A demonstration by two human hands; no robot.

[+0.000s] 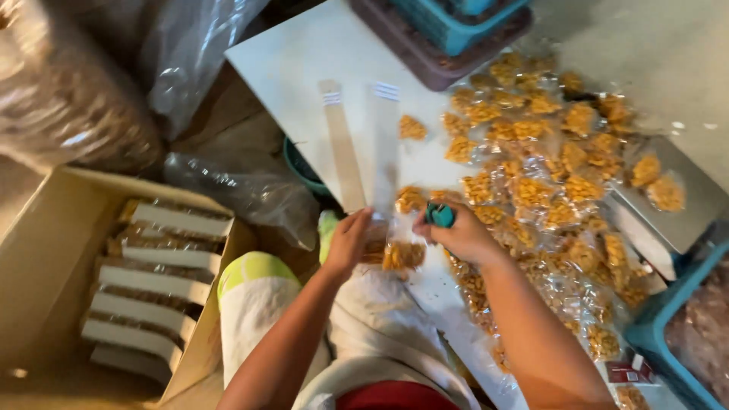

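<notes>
My left hand and my right hand hold a small clear bag of orange-yellow snack pieces between them, just above my lap at the near edge of the white table. My right hand also grips a small teal tool. Two long paper strips lie on the table just beyond my hands. A single snack bag lies apart on the table, beside the strips.
A heap of several filled snack bags covers the table's right side. A metal scale tray holds two bags. A cardboard box with packed rows sits at left. Teal crates stand at the far edge and at right. Clear plastic sacks lie at upper left.
</notes>
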